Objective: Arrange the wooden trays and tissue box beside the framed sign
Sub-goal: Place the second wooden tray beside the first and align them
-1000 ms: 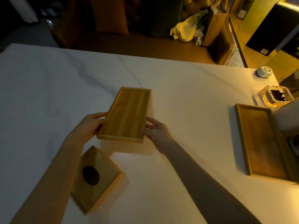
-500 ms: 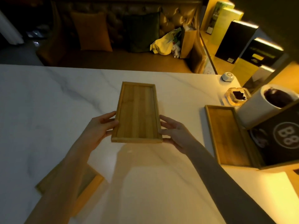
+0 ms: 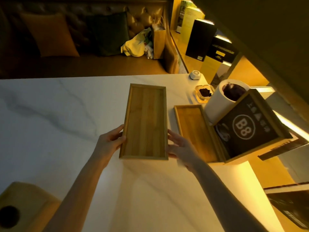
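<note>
I hold a long wooden tray [image 3: 145,122] above the white marble table [image 3: 55,114]. My left hand [image 3: 111,141] grips its near left edge and my right hand [image 3: 180,146] its near right edge. A second wooden tray [image 3: 194,131] lies flat just to the right, against the black framed sign [image 3: 249,129] marked B8 in a wooden frame. The wooden tissue box [image 3: 21,206] with a round dark hole sits at the near left corner, partly cut off by the view.
Behind the sign stands a white cylinder [image 3: 220,101] with dark contents. A glass ashtray [image 3: 204,94] and a small white device [image 3: 195,74] sit at the far right table corner. A sofa with cushions [image 3: 70,34] lies beyond the far edge, shelves with boxes to the right.
Both hands have carried the tray to the right, closer to the second tray and the sign. The view has swung right, so the tissue box now sits at the lower left corner.
</note>
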`<act>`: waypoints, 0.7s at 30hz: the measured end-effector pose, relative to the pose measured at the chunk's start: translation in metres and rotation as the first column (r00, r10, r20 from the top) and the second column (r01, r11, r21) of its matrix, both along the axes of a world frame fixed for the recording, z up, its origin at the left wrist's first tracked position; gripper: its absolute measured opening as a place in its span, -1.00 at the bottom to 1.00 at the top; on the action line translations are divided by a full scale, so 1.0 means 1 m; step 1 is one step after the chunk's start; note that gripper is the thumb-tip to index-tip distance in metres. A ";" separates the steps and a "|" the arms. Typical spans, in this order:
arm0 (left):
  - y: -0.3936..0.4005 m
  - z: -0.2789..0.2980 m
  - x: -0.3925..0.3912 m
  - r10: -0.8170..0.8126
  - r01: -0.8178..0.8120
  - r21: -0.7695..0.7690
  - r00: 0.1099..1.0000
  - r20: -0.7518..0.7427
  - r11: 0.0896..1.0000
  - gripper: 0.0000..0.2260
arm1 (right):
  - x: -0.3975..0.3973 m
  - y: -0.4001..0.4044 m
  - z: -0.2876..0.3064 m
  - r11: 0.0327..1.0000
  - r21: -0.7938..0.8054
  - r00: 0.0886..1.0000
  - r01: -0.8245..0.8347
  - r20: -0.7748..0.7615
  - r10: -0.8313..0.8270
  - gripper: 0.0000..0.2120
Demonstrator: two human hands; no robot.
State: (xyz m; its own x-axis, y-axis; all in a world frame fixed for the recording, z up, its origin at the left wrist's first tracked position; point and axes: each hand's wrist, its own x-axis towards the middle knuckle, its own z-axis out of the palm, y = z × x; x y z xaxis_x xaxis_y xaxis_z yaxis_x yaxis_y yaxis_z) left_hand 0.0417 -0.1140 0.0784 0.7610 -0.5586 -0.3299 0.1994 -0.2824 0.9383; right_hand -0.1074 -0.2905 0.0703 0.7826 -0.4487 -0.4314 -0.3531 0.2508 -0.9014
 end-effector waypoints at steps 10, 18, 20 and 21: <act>-0.033 -0.043 -0.012 -0.005 0.011 0.088 0.997 -0.078 0.996 -0.65 | -0.014 -0.023 -0.033 0.993 0.105 0.992 0.050 -0.124 -0.037 -0.46; -0.045 -0.063 -0.008 0.008 0.006 0.141 0.995 -0.096 0.990 -0.64 | -0.011 -0.031 -0.048 0.984 0.155 0.982 0.086 -0.182 -0.057 -0.48; -0.046 -0.065 -0.007 0.003 0.012 0.165 0.996 -0.091 0.986 -0.63 | -0.010 -0.032 -0.050 0.983 0.157 0.981 0.096 -0.183 -0.066 -0.48; -0.047 -0.066 -0.006 0.003 0.012 0.167 0.996 -0.089 0.986 -0.63 | -0.010 -0.032 -0.050 0.983 0.156 0.980 0.100 -0.185 -0.070 -0.48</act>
State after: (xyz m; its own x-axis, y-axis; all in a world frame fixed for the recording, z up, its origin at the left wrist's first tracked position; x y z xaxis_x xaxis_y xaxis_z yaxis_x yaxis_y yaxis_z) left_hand 0.0357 -0.1608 0.0123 0.7219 -0.4932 -0.4854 0.2783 -0.4353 0.8562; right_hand -0.1171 -0.3224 0.0203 0.6487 -0.4217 -0.6335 -0.4752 0.4258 -0.7700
